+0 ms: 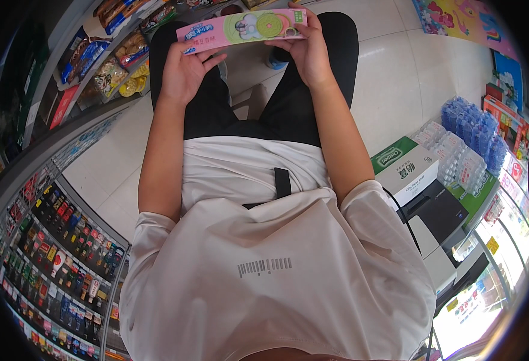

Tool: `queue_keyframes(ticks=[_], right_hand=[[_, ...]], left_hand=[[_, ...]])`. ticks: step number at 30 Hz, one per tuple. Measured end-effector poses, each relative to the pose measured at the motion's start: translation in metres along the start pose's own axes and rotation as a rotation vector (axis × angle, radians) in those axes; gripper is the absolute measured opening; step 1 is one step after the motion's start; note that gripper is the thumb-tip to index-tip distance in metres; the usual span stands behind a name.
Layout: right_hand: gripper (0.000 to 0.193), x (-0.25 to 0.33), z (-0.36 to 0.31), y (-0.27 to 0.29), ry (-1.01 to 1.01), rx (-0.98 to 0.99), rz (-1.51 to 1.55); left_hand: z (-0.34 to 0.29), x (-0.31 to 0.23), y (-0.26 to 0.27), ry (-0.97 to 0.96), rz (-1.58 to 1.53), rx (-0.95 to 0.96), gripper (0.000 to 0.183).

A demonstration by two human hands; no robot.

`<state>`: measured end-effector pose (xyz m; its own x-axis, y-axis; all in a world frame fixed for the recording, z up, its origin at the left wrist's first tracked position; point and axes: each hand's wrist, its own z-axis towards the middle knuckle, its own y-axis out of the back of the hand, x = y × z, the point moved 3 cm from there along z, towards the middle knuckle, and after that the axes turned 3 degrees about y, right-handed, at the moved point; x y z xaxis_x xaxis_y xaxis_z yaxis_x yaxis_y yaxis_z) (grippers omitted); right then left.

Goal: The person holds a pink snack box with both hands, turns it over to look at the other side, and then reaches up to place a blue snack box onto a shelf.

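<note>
The person holds a long pink box [242,27] flat out in front of their tummy. The left hand [184,73] grips the left end of the box, fingers curled under it. The right hand [304,49] grips the right end, thumb on top. Snack bags [113,70] sit on a shelf left of the box. Water bottle packs [466,141] stand far to its right.

Pink box [240,27] ends hidden under hands; shelf snacks [117,63] blurred.
</note>
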<state>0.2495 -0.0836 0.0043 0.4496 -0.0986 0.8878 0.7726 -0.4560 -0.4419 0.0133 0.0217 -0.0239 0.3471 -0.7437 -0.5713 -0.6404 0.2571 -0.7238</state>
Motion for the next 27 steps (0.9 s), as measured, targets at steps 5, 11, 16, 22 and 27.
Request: queue_keyframes(ticks=[5,11,16,22,27], right_hand=[[0.047,-0.003,0.001,0.004,0.022,0.028,0.046],[0.058,-0.001,-0.003,0.001,-0.046,-0.02,0.066],[0.058,0.0,-0.004,0.002,-0.045,-0.025,0.068],[0.058,-0.004,-0.002,0.003,-0.033,-0.035,0.073],[0.056,-0.001,0.0,0.002,-0.02,-0.045,0.023]], left_hand=[[0.0,-0.001,-0.002,0.003,0.006,-0.004,0.047],[-0.001,0.0,-0.001,-0.002,0.002,-0.004,0.046],[-0.001,0.0,-0.006,-0.01,0.018,-0.022,0.044],[0.001,0.005,-0.003,-0.015,0.142,-0.072,0.036],[0.001,0.004,-0.014,-0.001,0.207,-0.078,0.033]])
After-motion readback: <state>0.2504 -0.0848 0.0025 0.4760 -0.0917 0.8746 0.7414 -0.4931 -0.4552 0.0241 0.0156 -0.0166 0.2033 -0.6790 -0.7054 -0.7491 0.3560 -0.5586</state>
